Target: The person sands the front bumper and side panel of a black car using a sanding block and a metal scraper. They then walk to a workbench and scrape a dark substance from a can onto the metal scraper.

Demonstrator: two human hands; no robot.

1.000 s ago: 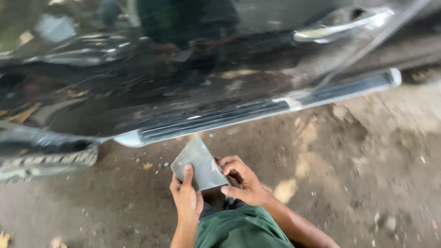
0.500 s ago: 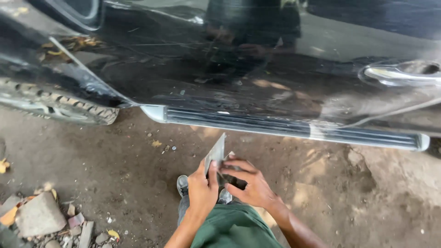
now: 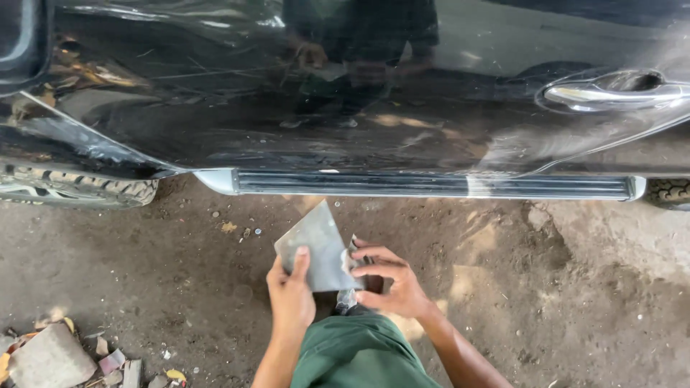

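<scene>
— Two hands share one thing: the left hand [image 3: 291, 291] pinches the lower left edge of a flat grey sheet [image 3: 316, 248], thumb on top, while the right hand [image 3: 392, 284] curls its fingers [image 3: 374, 262] against the sheet's right edge, seemingly around a small dark tool that is hard to make out.

— Where does the sheet sit?

— Low, over the dirt floor [image 3: 180, 287], just in front of the person's green-clad knee [image 3: 356, 352] and near the black car's running board [image 3: 431, 185].

— How is this handled well?

— Probably by keeping the left grip firm and the sheet level, so the right hand works the edge cleanly.
</scene>
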